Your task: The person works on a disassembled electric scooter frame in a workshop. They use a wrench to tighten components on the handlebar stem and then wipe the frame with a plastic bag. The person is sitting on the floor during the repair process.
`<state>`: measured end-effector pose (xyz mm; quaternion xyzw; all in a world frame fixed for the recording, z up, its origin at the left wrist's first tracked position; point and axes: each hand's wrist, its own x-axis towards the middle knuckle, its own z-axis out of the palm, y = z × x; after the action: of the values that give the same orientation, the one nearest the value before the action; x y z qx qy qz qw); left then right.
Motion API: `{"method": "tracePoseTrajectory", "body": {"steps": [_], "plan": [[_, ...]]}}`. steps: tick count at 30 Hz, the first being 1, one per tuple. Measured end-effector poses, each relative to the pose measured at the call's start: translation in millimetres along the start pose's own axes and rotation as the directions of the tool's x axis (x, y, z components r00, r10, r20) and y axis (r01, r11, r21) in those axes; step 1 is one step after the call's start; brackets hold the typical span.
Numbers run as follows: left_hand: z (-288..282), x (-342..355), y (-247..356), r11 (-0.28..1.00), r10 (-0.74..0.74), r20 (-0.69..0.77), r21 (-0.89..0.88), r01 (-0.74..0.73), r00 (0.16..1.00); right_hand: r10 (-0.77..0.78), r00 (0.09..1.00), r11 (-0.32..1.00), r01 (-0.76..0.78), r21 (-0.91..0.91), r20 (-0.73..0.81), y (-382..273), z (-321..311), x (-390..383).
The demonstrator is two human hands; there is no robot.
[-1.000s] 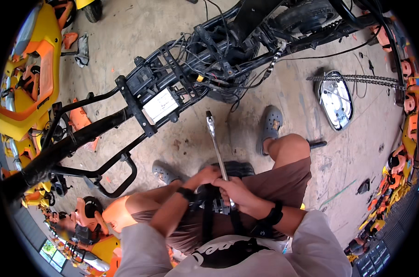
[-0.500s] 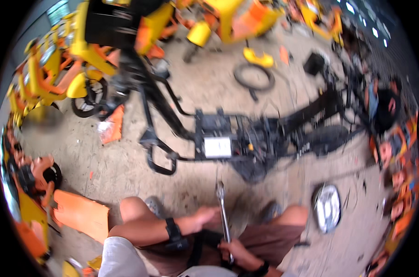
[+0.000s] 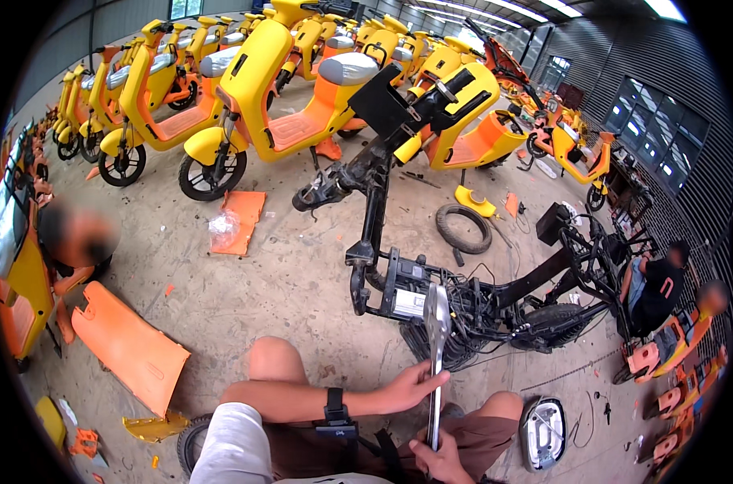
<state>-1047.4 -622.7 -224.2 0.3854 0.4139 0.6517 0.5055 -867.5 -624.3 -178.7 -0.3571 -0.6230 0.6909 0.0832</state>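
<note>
A long silver wrench (image 3: 436,347) stands nearly upright in front of me, its thick head pointing away from my body. Around the middle of its shaft are the fingers of my left hand (image 3: 407,389), closed on it. Lower down, my right hand (image 3: 440,458) grips the handle end close to my lap. Just beyond the wrench head lies a stripped black scooter frame (image 3: 536,276), with exposed wiring and a white-labelled box (image 3: 409,303) in its middle. The wrench head overlaps the frame in the head view; whether they touch I cannot tell.
An orange panel (image 3: 132,347) lies at left, a silver-white oval part (image 3: 544,436) by my right knee. Past the frame are a loose tyre (image 3: 464,229) and an orange sheet (image 3: 241,222). Yellow scooters (image 3: 257,89) fill the back; a person (image 3: 661,282) sits at right.
The view has tilted up. My left hand, formerly open beside the wrench, now closes on its shaft. The wrench is raised, with my right hand still on its handle.
</note>
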Motion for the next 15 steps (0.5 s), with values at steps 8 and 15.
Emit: {"method": "tracePoseTrajectory", "body": {"steps": [8, 15], "plan": [[8.1, 3.9, 63.2, 0.948, 0.232, 0.012, -0.227, -0.223, 0.973, -0.47, 0.848, 0.815, 0.309, -0.49, -0.246, -17.2, 18.3, 21.0], [-1.6, 8.3, 102.2, 0.954, 0.277, 0.024, -0.124, -0.272, 0.96, -0.476, 0.87, 0.844, 0.41, -0.345, -0.13, -24.1, 24.4, 57.3]]}}
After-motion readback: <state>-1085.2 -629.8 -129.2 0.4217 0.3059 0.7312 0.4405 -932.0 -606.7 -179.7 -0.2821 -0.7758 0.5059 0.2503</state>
